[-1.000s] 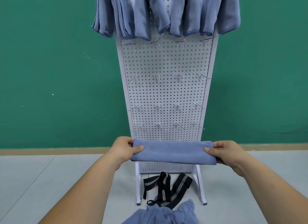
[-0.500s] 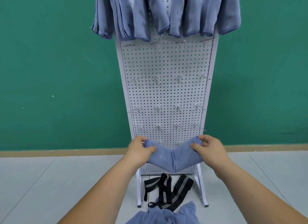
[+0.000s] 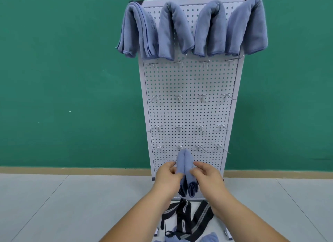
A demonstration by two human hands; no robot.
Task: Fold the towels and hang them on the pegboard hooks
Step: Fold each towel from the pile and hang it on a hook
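A blue towel (image 3: 184, 162) is doubled over between both hands, its fold on top and its ends hanging down. My left hand (image 3: 166, 177) pinches its left side and my right hand (image 3: 207, 177) pinches its right side. The towel is held in front of the lower part of the white pegboard (image 3: 189, 112), just below the lowest row of metal hooks (image 3: 179, 147). Several folded blue towels (image 3: 210, 28) hang over the top row of hooks.
Black straps with grey stripes (image 3: 187, 218) lie on the grey floor at the pegboard's base. More blue towels (image 3: 209, 238) lie at the bottom edge of view. A green wall (image 3: 72, 79) stands behind the board.
My hands came together, folding the stretched towel in half with the ends hanging down. The view tilted up, showing the board's top.
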